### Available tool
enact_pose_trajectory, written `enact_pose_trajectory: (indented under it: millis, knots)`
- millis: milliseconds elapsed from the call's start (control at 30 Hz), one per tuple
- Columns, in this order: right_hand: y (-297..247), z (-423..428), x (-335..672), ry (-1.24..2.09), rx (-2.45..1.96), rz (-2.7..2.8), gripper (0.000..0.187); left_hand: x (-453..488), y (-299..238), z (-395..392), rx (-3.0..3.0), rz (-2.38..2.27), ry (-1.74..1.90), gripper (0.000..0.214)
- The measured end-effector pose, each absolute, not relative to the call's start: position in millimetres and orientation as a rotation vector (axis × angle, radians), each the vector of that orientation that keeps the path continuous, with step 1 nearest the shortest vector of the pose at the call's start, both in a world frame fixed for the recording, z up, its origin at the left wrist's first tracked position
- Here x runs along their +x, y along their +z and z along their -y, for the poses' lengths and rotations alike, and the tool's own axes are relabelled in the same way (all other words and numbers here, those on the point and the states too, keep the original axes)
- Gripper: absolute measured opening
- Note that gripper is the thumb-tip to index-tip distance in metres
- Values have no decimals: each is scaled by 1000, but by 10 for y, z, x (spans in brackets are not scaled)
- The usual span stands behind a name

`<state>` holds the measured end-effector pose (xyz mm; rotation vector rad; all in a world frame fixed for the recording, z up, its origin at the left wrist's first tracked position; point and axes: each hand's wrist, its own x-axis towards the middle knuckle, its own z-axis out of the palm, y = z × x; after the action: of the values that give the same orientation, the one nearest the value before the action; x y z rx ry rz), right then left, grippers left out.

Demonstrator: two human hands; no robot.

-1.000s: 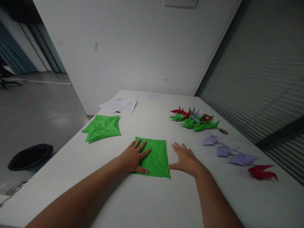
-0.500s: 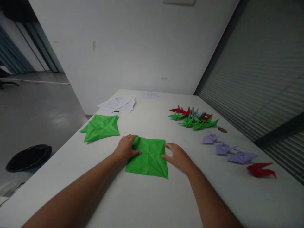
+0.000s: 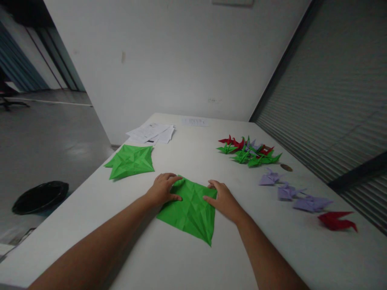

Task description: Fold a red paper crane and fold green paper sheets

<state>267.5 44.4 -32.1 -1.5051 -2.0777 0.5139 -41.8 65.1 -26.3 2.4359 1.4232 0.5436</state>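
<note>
A creased square of green origami paper (image 3: 189,209) lies unfolded on the white table, turned at an angle with one corner toward me. My left hand (image 3: 161,189) holds its upper left edge, thumb on top of the sheet and fingers along the rim. At the upper right corner, my right hand (image 3: 222,201) grips the sheet, its thumb over the paper and its fingers round the far edge. Farther left, more creased green sheets (image 3: 131,161) overlap in a small stack.
Folded paper cranes in red, green and purple form a pile (image 3: 250,153) at the back right. Purple cranes (image 3: 311,203) and a red crane (image 3: 337,220) line the right side. White printed papers (image 3: 151,133) lie at the back left. A black-lined bin (image 3: 40,197) stands on the floor.
The green sheet has turned clockwise between my hands, its near right corner now closer to me. My right hand has shifted onto its upper right corner. The view has shifted slightly.
</note>
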Motion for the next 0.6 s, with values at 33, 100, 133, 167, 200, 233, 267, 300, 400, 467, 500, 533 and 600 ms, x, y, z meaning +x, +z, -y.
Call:
enact_pose_trajectory:
  millis: [33, 100, 133, 167, 200, 233, 267, 300, 400, 467, 500, 533, 600]
  knots:
    - [-312, -439, 2666, 551, -1497, 2063, 62, -413, -274, -648, 2446, -1429, 546, 89]
    - [-296, -423, 2655, 608, -1487, 2039, 63, -402, -296, -640, 2445, -1465, 554, 91]
    - [-289, -413, 2650, 623, -1478, 2035, 63, -396, -307, -635, 2438, -1496, 558, 92]
    - [-283, -404, 2647, 630, -1465, 2035, 62, -390, -318, -631, 2428, -1532, 559, 91]
    - [-276, -395, 2643, 634, -1447, 2039, 61, -384, -329, -627, 2420, -1566, 556, 88]
    - [-269, -389, 2639, 634, -1427, 2048, 60, -378, -338, -625, 2416, -1590, 547, 85]
    - [-262, -386, 2636, 630, -1411, 2062, 60, -373, -345, -625, 2416, -1601, 535, 80]
    - [-256, -385, 2633, 619, -1406, 2075, 60, -369, -350, -626, 2417, -1600, 521, 76]
    - [-249, -396, 2634, 551, -1431, 2102, 58, -354, -348, -634, 2405, -1561, 505, 65]
    - [-255, -408, 2644, 520, -1448, 2103, 56, -342, -329, -633, 2375, -1535, 514, 61]
    - [-260, -413, 2650, 512, -1455, 2099, 55, -334, -314, -628, 2355, -1523, 522, 59]
    - [-266, -418, 2657, 505, -1461, 2098, 55, -327, -296, -619, 2335, -1509, 535, 58]
    - [-274, -425, 2671, 490, -1473, 2100, 54, -311, -257, -591, 2299, -1462, 566, 53]
